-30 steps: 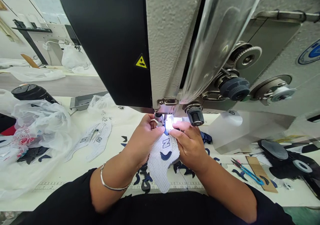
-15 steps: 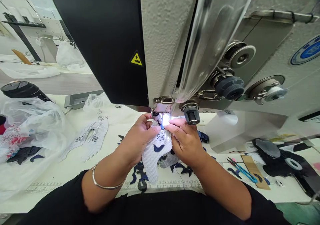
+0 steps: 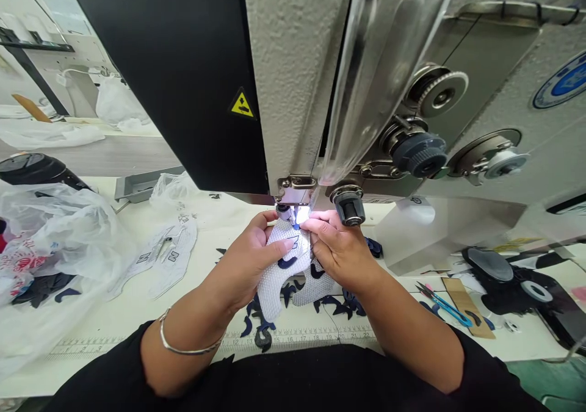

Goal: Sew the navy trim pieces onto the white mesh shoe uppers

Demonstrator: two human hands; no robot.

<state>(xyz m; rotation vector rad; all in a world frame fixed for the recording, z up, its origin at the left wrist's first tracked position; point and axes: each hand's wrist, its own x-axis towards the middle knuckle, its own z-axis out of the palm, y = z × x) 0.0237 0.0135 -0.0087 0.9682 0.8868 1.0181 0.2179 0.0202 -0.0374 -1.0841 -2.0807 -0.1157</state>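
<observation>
A white mesh shoe upper [image 3: 271, 287] lies beneath the lit needle area of a sewing machine [image 3: 293, 94]. It bears an outlined letter and a dark navy curved patch [image 3: 287, 263]. My left hand [image 3: 245, 259] grips the upper's left side, thumb flat on top across the letter and the other fingers partly hidden underneath. Close to the presser foot [image 3: 284, 211], my right hand [image 3: 343, 250] pinches the upper's right edge with bent fingers. A bit of blue shows at the foot; its shape is mostly hidden.
Loose navy pieces [image 3: 263, 336] and a printed ruler [image 3: 315, 337] lie before me. Left are another white upper [image 3: 171, 254], a plastic bag [image 3: 73, 235] and a grey tray [image 3: 141, 185]. Right are blue-handled thread snips [image 3: 444, 305], cardboard [image 3: 467, 308] and a black device [image 3: 508, 284].
My left thumb has slid back from the needle area onto the letter. The upper has turned slightly, and more of its right leg with a navy patch shows. The view has shifted a little.
</observation>
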